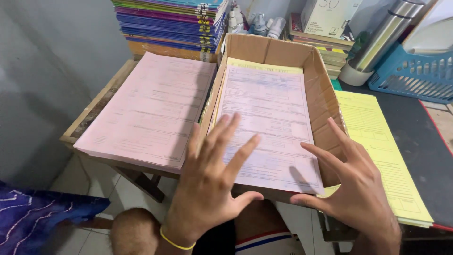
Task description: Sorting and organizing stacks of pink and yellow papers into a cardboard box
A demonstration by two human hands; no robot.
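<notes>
A brown cardboard box sits in front of me with a stack of pale pink printed forms inside, a yellow sheet showing at the far end. My left hand, with a yellow band on the wrist, hovers open over the near left corner of the box, fingers spread. My right hand is open too, fingers apart, just beside the box's near right wall. Neither hand holds anything.
A pile of pink forms lies on a wooden stool to the left. Yellow forms lie on the dark desk at right. Behind are stacked coloured notebooks, small bottles, a steel flask and a blue basket.
</notes>
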